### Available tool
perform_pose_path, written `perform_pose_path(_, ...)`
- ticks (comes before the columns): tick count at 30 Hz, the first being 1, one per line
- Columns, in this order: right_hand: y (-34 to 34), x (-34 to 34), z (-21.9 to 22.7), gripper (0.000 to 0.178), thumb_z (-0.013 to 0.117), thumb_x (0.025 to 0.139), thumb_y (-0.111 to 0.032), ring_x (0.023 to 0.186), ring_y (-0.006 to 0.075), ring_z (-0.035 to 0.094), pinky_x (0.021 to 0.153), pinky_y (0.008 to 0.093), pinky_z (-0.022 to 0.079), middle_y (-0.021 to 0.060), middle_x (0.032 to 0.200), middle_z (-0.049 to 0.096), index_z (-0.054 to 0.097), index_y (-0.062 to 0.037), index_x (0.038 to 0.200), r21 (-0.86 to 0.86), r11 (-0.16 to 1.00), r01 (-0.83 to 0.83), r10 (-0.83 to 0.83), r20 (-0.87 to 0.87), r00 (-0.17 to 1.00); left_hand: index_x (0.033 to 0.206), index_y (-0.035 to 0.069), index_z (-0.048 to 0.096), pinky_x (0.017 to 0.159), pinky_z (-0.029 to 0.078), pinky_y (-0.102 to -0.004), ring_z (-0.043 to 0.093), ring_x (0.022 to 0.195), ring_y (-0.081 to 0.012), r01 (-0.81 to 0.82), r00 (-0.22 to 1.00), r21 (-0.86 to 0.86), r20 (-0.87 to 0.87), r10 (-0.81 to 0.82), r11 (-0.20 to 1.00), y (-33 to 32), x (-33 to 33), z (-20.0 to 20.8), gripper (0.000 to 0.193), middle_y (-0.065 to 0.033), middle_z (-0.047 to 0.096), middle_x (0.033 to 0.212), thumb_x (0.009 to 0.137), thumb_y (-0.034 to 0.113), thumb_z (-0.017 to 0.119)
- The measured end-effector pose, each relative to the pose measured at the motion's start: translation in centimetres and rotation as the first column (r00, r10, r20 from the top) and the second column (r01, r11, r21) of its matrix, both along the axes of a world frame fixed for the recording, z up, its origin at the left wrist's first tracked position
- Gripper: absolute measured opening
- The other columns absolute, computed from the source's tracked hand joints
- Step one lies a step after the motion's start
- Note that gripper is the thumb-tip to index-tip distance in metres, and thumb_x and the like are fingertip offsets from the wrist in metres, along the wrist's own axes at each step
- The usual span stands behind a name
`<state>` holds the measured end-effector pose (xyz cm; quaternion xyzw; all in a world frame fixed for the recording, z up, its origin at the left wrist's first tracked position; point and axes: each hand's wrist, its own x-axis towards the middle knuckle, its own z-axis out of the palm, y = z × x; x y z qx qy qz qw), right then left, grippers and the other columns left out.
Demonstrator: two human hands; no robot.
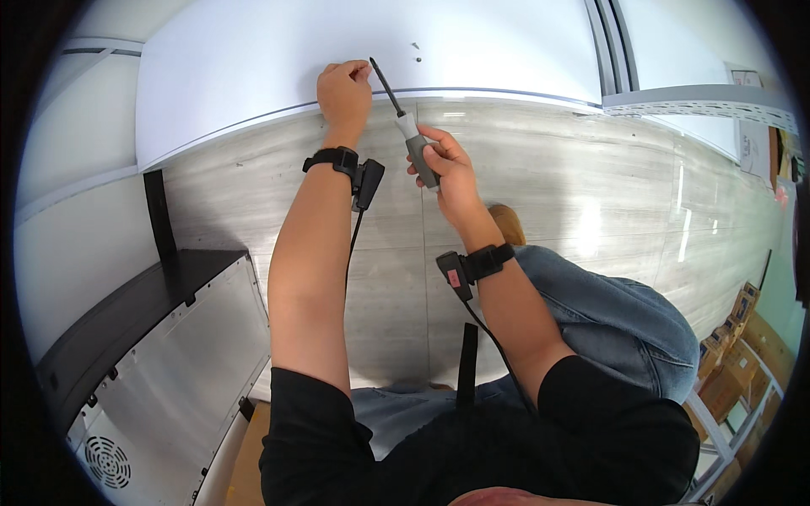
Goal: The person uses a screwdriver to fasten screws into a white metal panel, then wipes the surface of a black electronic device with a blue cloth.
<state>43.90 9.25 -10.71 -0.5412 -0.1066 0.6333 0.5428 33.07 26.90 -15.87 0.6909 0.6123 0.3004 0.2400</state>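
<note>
One right hand (450, 174) grips a screwdriver (407, 126) by its grey handle; the dark shaft slants up and left, its tip just beside the left hand (344, 94), whose curled fingers hide whether they pinch anything. Rightward, two small screw-like pieces (418, 60) lie on a white surface (506, 51).

The left fisheye camera, worn on the head, looked steeply down over the black T-shirt (472, 447) at six o'clock toward the white work surface (506, 51) at twelve, near enough to frame the left hand (344, 94) around eleven and right hand (451, 173) around one.
</note>
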Motion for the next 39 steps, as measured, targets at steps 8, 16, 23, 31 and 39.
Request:
perform_pose_path(8, -1.7, -3.4, -1.5, 0.031, 0.051, 0.095, -0.009, 0.078, 0.0128, 0.058, 0.062, 0.0264, 0.044, 0.0031, 0.096, 0.06, 0.06, -0.0123, 0.125, -0.04, 0.964, -0.261, 0.263, 0.049, 0.964, 0.105, -0.002, 0.067, 0.069, 0.051, -0.0249, 0.061, 0.08, -0.0125, -0.166, 0.661, -0.552, 0.553, 0.508, 0.817, -7.3, -8.7, 1.2, 0.024, -0.0074, 0.068, 0.092, 0.09, 0.017, 0.067)
perform_pose_path(16, -5.8, -12.5, -1.5, 0.029, 0.058, 0.09, -0.006, 0.071, 0.0101, 0.055, 0.059, 0.0242, 0.042, 0.0, 0.089, 0.061, 0.066, -0.0111, 0.117, -0.018, 0.776, -0.631, 0.619, 0.213, 0.756, 0.096, 0.001, 0.062, 0.075, 0.056, -0.0286, 0.063, 0.08, -0.0164, -0.064, -0.152, -0.765, 0.642, 0.751, 0.641, -19.0, -23.5, 1.6, 0.015, -0.0078, 0.065, 0.089, 0.096, 0.015, 0.058)
perform_pose_path(23, -10.0, -18.2, -2.1, 0.029, 0.059, 0.089, -0.004, 0.076, 0.0096, 0.054, 0.062, 0.0251, 0.043, 0.0005, 0.091, 0.062, 0.068, -0.0098, 0.116, 0.039, 0.631, -0.774, 0.731, 0.304, 0.611, 0.099, 0.002, 0.059, 0.08, 0.056, -0.0292, 0.064, 0.087, -0.016, -0.106, -0.34, -0.724, 0.671, 0.659, 0.682, -27.5, -30.4, 1.2, 0.014, -0.0081, 0.065, 0.095, 0.095, 0.016, 0.058)
perform_pose_path(31, -11.8, -20.5, -2.2, 0.027, 0.062, 0.086, -0.007, 0.084, 0.0172, 0.057, 0.075, 0.0314, 0.045, 0.0054, 0.099, 0.063, 0.07, -0.0134, 0.111, 0.001, 0.535, -0.845, 0.71, 0.542, 0.45, 0.101, 0.003, 0.058, 0.079, 0.057, -0.0285, 0.063, 0.085, -0.0153, -0.143, -0.422, -0.741, 0.645, 0.637, 0.656, -31.8, -32.9, 0.6, 0.015, -0.0086, 0.064, 0.095, 0.096, 0.016, 0.057)
perform_pose_path(39, -12.9, -22.4, -0.4, 0.023, 0.063, 0.085, -0.012, 0.077, 0.0251, 0.058, 0.07, 0.0375, 0.047, 0.0072, 0.086, 0.058, 0.072, -0.0169, 0.105, -0.193, 0.332, -0.923, 0.539, 0.842, 0.018, 0.102, -0.001, 0.059, 0.079, 0.058, -0.0282, 0.063, 0.079, -0.015, -0.242, -0.219, -0.821, 0.565, 0.796, 0.516, -35.9, -34.6, -2.4, 0.014, -0.0073, 0.063, 0.088, 0.096, 0.011, 0.057)
